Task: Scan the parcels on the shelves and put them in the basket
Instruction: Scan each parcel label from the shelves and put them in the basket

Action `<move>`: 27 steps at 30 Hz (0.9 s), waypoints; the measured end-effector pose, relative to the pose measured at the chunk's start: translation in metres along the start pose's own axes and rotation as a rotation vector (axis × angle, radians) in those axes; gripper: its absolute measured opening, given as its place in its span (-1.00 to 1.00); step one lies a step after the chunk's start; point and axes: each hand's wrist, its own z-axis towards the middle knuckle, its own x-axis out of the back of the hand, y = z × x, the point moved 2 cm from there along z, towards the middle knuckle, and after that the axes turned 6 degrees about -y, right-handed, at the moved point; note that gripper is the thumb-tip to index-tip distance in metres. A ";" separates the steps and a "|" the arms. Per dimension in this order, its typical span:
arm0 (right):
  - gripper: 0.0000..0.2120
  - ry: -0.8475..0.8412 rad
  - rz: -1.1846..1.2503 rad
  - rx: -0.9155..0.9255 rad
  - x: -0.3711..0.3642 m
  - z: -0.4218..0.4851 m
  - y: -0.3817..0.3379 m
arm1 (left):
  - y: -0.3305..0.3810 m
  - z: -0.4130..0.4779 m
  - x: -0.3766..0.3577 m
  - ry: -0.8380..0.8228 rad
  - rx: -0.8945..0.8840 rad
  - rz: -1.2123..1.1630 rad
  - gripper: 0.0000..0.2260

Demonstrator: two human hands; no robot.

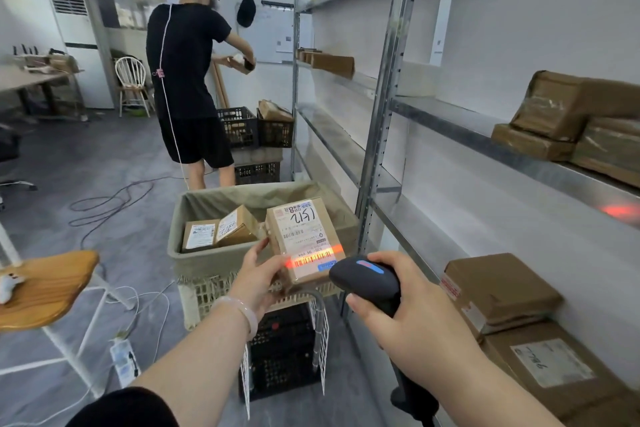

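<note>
Right now, itemising:
- Parcel: brown carton w/ white label, hanging over the near-right corner of the basket, not resting in it.
- L hand: gripping the parcel's near-left corner, fingers curling round it.
- R hand: wrapping tight round the black scanner. The scanner is pointing at the label, and its red beam is lying across the barcode.
- 2 more parcels: lying in the basket's left half.
- Shelves: further cartons are sitting at the lower shelf's front edge.
- 2nd person: standing beyond the basket.
</note>
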 end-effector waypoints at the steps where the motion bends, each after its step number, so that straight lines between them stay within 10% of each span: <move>1: -0.57 -0.004 -0.004 -0.001 -0.002 0.006 -0.003 | 0.001 0.008 0.005 0.004 0.005 -0.007 -0.41; 27: -0.54 0.188 0.363 -0.242 -0.145 0.311 -0.004 | 0.072 0.258 0.132 -0.007 0.255 0.143 -0.72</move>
